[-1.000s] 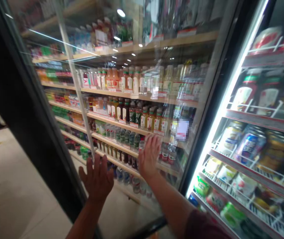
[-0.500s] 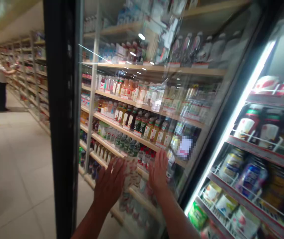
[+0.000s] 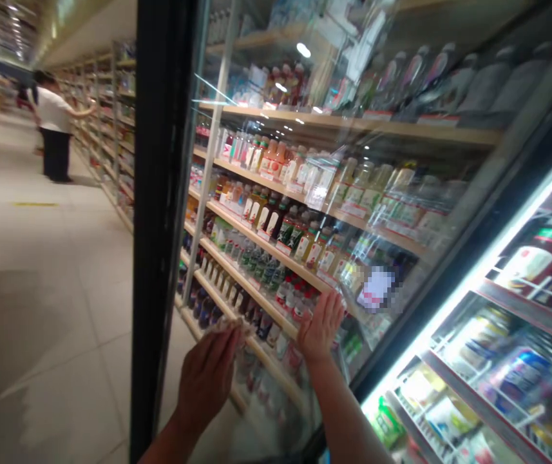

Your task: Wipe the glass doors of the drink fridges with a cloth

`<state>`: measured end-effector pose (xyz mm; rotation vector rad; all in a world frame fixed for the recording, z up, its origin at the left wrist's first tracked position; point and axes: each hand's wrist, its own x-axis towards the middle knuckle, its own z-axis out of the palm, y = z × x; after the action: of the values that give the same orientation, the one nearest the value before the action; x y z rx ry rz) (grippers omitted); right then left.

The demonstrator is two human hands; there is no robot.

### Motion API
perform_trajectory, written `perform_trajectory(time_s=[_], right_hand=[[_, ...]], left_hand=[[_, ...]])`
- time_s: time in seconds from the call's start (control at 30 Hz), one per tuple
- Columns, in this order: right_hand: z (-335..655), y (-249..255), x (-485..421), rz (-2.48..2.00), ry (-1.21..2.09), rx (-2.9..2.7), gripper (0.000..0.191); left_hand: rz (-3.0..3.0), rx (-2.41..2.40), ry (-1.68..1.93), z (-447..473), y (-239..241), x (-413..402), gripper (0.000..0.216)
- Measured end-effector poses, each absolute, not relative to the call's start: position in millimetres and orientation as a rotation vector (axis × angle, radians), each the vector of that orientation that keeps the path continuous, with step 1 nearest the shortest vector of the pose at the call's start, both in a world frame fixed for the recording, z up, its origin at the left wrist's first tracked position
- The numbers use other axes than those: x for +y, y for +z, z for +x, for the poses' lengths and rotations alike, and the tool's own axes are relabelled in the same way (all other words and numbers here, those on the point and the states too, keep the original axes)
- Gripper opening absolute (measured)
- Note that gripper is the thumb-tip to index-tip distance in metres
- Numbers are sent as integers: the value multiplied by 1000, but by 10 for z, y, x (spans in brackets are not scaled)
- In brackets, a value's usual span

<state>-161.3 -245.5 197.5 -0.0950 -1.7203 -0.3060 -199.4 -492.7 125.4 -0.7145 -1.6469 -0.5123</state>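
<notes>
A glass door [image 3: 276,399] with a dark frame stands in front of me, swung out from a lit drinks cooler. My left hand [image 3: 209,370] is at the lower part of the pane, its fingers closed together over a crumpled, light-coloured cloth [image 3: 237,324]. Most of the cloth is hidden under the fingers. To its right, my right hand [image 3: 321,327] lies flat against the glass, fingers stretched upward, holding nothing. Bottles [image 3: 299,238] on wooden shelves show through or in the pane; I cannot tell how much is reflection.
The door's black edge [image 3: 157,212] rises left of my hands. On the right, the cooler's wire-fronted shelves [image 3: 512,303] hold bottles and packs beside a bright light strip [image 3: 430,328]. A person in a white top [image 3: 55,116] stands far down the tiled aisle [image 3: 63,277].
My view has turned left, so the door and cooler sit further right. The cloth has bunched closer under my left hand, showing less. My right hand stays flat on the glass.
</notes>
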Motion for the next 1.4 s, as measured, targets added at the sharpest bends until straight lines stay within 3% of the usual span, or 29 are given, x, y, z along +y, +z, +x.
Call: perform_trajectory(time_s=[0.1,0.27,0.33,0.4,0.57,0.63,0.73,0.83,0.9,0.97,1.13,1.2,1.27,1.4], right_hand=[[-1603,1966,-2450,-83,-292,-1720,69],[-1577,1941,-2429,-93,-266,-1753,71],[-1569,1935,-2423,-98,-259,-1767,71],[-1564,1934,-2417,-89,-258,-1775,71],[-1554,1935,-2388,-59,-257,-1784,72],[-1558,1922,-2373,-51,-243,-1792,72],[-1581,1891,-2366,-55,-223,-1802,71],[-1594,1887,-2391,-63,-203,-1818,69],[-1563,1909,-2398,-60,-199,-1840,69],[-1488,1937,-2352,-43,-212,-1890,69],[-1231,1865,-1883,-109,-268,-1855,65],[-1197,1769,-1658,-123,-304,-1814,64],[-1215,1673,-1506,-112,-337,-1791,63],[-1287,1560,-1441,-118,-348,-1741,60]], left_hand=[[-678,-1604,-472,-2038,1236,-4902,49],[-435,-1543,-471,-2400,1987,-5010,57],[-408,-1563,-502,-2485,2056,-5001,58],[-422,-1597,-492,-2449,1771,-4979,59],[-770,-1802,-299,-1988,429,-5029,59],[-831,-1853,-238,-1923,295,-5039,56],[-685,-1788,-223,-2130,807,-4957,48],[-510,-1748,-371,-2444,1585,-4803,55],[-484,-1743,-509,-2527,1825,-4698,58],[-536,-1744,-564,-2458,1695,-4610,55],[-1016,-1752,-306,-2050,564,-4565,33],[-1086,-1754,-263,-2024,389,-4612,31],[-960,-1783,-295,-2116,564,-4681,30],[-516,-1781,-504,-2436,1461,-4829,59]])
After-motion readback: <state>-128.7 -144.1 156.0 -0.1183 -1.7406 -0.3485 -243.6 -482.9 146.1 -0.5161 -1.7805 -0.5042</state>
